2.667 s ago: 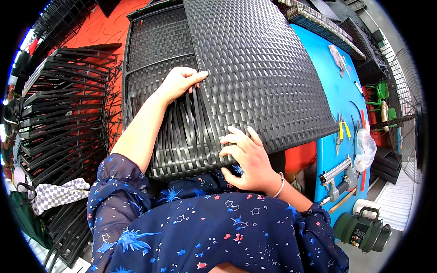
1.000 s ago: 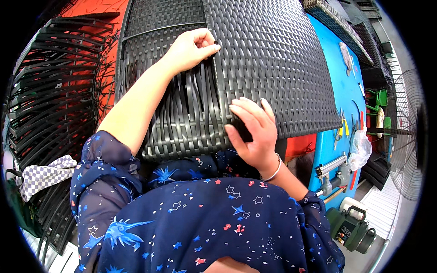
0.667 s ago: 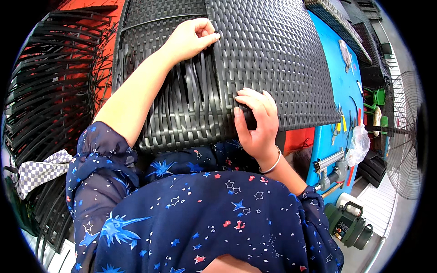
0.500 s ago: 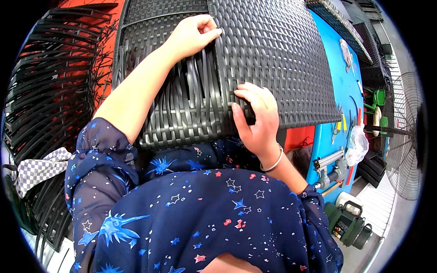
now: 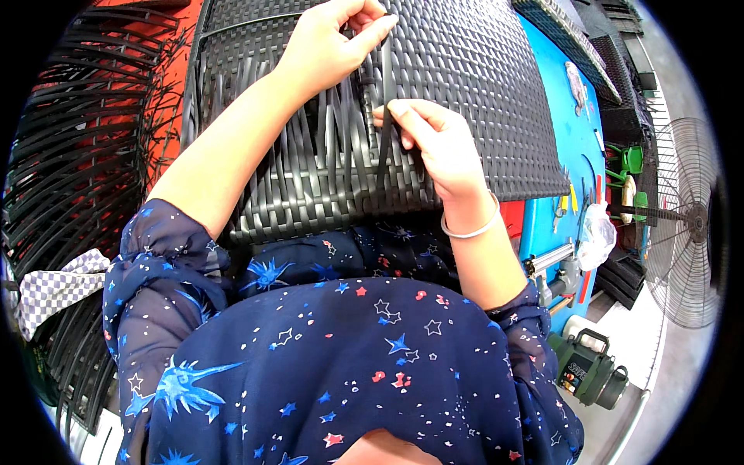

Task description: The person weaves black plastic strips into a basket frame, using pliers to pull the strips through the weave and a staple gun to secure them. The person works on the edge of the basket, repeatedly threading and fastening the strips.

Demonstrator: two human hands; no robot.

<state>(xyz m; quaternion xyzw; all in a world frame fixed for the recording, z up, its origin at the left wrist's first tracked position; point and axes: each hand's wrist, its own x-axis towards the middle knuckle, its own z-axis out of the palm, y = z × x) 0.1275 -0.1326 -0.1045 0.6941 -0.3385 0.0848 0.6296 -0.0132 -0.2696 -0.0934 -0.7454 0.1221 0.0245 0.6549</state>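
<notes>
A black woven panel of flat wicker strips lies in front of me, its near edge over my lap. Left of the middle, several strips run loose and unwoven beside a gap in the weave. My left hand is at the top, thumb and fingers pinched on the upper end of one flat black strip. Lower on the same strip, my right hand pinches it between thumb and forefinger. Between the hands the strip is drawn straight, standing off the weave. Its lower end meets the panel near the close edge.
On the left, a large bundle of loose black strips lies by a red surface, with a checked cloth nearby. To the right, a blue tabletop carries yellow-handled tools and a plastic bag. Beyond stand a fan and a green machine.
Both hands have moved up; the right rose off the weave and closed on a strip. The left shifted slightly right. A strip now stands taut between them.
</notes>
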